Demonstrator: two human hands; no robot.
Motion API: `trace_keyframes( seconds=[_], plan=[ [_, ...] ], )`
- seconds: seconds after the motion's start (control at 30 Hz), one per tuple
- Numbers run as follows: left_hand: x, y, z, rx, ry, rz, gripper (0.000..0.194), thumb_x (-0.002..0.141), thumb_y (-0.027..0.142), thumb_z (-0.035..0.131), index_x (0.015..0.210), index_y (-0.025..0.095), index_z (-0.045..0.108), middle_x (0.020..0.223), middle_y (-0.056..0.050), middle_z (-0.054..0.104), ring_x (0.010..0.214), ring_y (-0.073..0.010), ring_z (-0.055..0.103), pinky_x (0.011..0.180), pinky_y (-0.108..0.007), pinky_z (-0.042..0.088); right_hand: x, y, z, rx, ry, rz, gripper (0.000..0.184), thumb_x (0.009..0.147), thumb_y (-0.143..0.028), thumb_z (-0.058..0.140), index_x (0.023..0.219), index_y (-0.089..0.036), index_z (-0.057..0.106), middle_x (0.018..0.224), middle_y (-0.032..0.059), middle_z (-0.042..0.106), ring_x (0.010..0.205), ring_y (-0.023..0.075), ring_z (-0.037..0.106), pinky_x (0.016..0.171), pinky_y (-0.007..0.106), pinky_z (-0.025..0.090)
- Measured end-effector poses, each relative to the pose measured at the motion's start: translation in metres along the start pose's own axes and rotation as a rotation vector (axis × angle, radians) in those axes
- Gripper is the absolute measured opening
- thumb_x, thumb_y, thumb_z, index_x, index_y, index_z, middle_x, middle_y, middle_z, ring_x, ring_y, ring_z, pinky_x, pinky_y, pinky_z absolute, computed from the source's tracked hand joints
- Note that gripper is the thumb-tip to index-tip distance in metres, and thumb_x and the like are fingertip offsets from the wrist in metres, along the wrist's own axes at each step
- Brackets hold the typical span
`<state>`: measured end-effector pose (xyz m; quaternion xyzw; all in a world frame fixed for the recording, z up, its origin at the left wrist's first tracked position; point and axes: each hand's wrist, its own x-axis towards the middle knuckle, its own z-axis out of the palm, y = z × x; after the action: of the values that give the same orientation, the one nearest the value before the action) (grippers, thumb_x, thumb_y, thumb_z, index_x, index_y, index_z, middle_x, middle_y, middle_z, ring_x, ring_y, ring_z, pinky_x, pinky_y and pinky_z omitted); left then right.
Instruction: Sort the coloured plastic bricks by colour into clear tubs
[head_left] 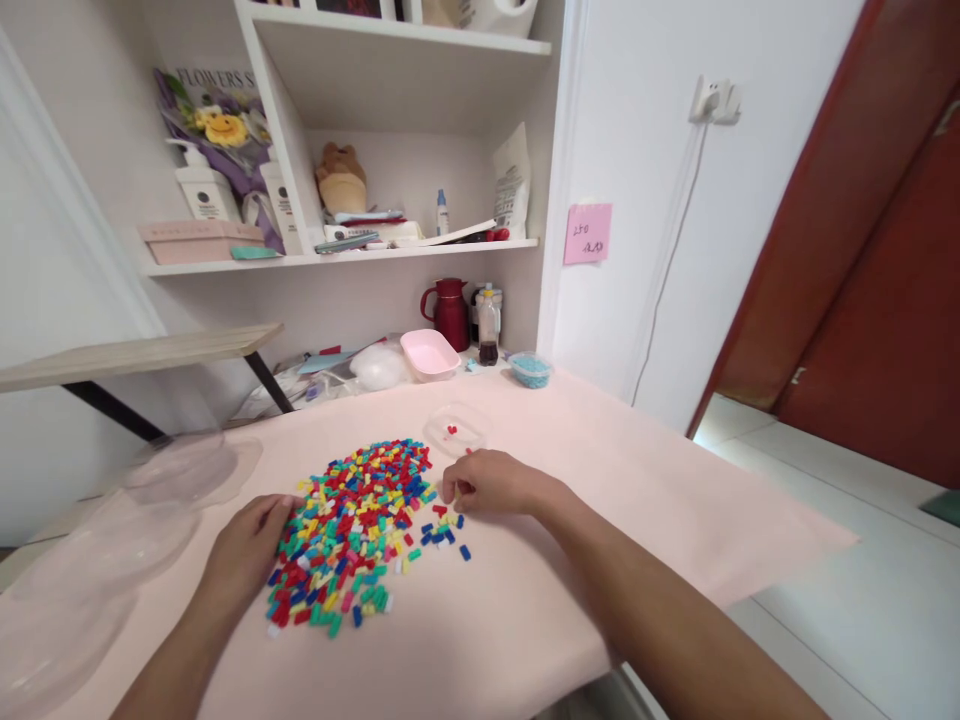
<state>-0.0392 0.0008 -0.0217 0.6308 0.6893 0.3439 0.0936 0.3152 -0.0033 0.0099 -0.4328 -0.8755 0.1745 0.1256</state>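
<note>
A broad pile of small coloured plastic bricks in red, yellow, green, blue and white lies on the pink-covered table. My left hand rests against the pile's left edge, fingers lying loosely along the bricks and holding nothing I can see. Right of the pile, my right hand is low over the table with its fingers curled in a pinch; whatever is between the fingertips is hidden. Several loose bricks are scattered just below it. Beyond that hand sits a clear shallow container with a few red bricks inside.
Clear plastic containers stand along the table's left side. Toward the back are a pink tray, a tub of blue pieces, a bottle of dark liquid and a red jug. A wooden-topped stand rises at left.
</note>
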Motion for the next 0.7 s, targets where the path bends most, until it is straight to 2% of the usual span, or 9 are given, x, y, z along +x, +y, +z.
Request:
trace_keyframes(
  seconds=[0.17,0.3,0.43,0.57,0.7],
  plan=[
    [0.001,-0.001,0.001,-0.005,-0.012,-0.015,0.042,0.076,0.052,0.043,0.084,0.024,0.075,0.095,-0.003,0.076,0.094,-0.0254,0.068,0.085,-0.034,0.05,0.001,-0.003,0.002,-0.022,0.084,-0.043,0.025,0.078,-0.019,0.066,0.1,-0.027,0.073,0.093,0.0012,0.063,0.076,0.0133,0.057,0.063,0.022,0.035],
    [-0.001,0.001,-0.001,-0.012,-0.021,-0.027,0.042,0.075,0.051,0.043,0.084,0.024,0.075,0.097,-0.003,0.076,0.096,-0.0257,0.067,0.086,-0.035,0.049,0.003,-0.006,0.008,-0.033,0.05,-0.113,0.028,0.082,-0.017,0.062,0.105,-0.031,0.073,0.094,0.0007,0.063,0.075,0.0122,0.057,0.063,0.021,0.035],
    [-0.002,0.004,-0.002,-0.02,-0.021,-0.017,0.041,0.074,0.05,0.044,0.083,0.024,0.074,0.097,-0.004,0.076,0.095,-0.0255,0.067,0.086,-0.034,0.05,0.005,-0.007,0.009,-0.044,0.023,-0.11,0.028,0.081,-0.014,0.061,0.103,-0.028,0.072,0.098,0.0006,0.067,0.082,0.0138,0.059,0.063,0.021,0.034],
    [-0.002,0.004,-0.002,-0.011,0.001,-0.011,0.04,0.076,0.05,0.044,0.081,0.024,0.074,0.093,-0.003,0.077,0.093,-0.0246,0.068,0.083,-0.033,0.051,0.004,-0.008,0.006,-0.052,0.02,-0.076,0.025,0.077,-0.014,0.064,0.098,-0.025,0.069,0.09,-0.0015,0.069,0.081,0.014,0.059,0.061,0.022,0.032],
    [-0.002,0.005,-0.003,-0.004,-0.005,0.015,0.036,0.077,0.047,0.045,0.08,0.025,0.074,0.093,-0.002,0.077,0.092,-0.0241,0.069,0.081,-0.032,0.051,0.001,-0.009,-0.001,-0.001,0.1,-0.067,0.014,0.074,-0.013,0.066,0.083,-0.023,0.068,0.08,-0.0036,0.068,0.074,0.0127,0.058,0.061,0.022,0.033]
  ],
)
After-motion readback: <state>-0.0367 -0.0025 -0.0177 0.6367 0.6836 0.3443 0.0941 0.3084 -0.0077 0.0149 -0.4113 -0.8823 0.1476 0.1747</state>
